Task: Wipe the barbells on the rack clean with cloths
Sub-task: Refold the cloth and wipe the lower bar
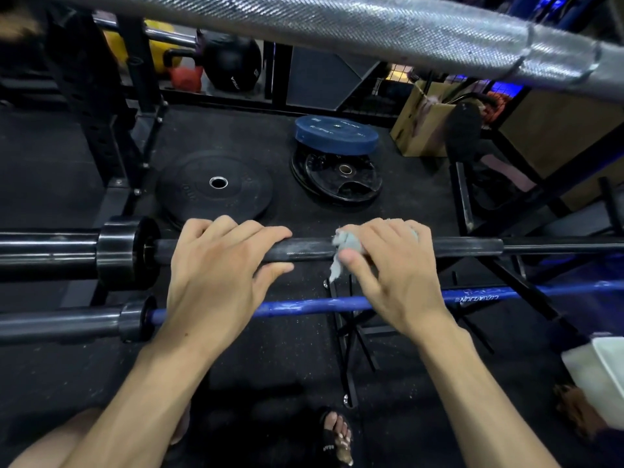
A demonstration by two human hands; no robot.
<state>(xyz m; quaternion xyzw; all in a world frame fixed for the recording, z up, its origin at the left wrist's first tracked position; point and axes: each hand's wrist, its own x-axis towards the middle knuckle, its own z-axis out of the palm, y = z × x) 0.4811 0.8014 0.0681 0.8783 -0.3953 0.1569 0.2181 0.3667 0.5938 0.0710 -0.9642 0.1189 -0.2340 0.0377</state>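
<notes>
A black barbell (310,249) lies level across the middle of the head view. My left hand (216,265) wraps over its shaft just right of the black collar (126,251). My right hand (395,265) grips a small grey cloth (347,246) pressed around the same shaft, with a frayed end hanging below my thumb. Below it runs a blue barbell (304,307), partly hidden by both wrists. A silver knurled barbell (337,27) crosses the top of the view, close to the camera.
Black weight plates (216,187) and a blue plate (336,133) on a black stack lie on the rubber floor beyond the bars. Rack uprights (98,113) stand at left, cardboard boxes (425,130) at right. My sandalled foot (337,437) is below.
</notes>
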